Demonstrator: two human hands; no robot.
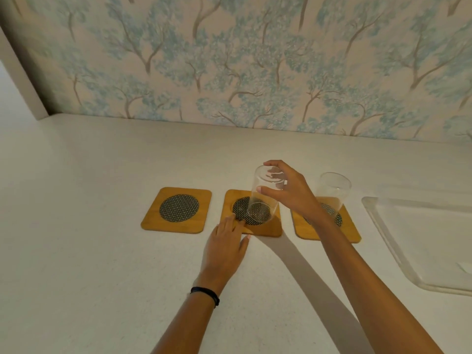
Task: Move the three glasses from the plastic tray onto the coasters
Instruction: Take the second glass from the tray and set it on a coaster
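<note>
Three wooden coasters with dark mesh centres lie in a row on the white counter. The left coaster [176, 210] is bare. On the middle coaster [265, 232] stands a clear glass [263, 200], and my right hand [286, 192] is shut around its upper part. My left hand [227, 245] lies flat with fingers pressing the middle coaster's front left corner. A second clear glass [332, 190] stands on the right coaster [329, 232], partly behind my right forearm. The clear plastic tray [388, 238] sits at the right; its visible part holds no glass.
A wall with blue tree wallpaper [242, 60] runs along the back of the white counter [89, 264]. A plain wall corner [23, 80] stands at the far left. The tray runs off the right edge of the view.
</note>
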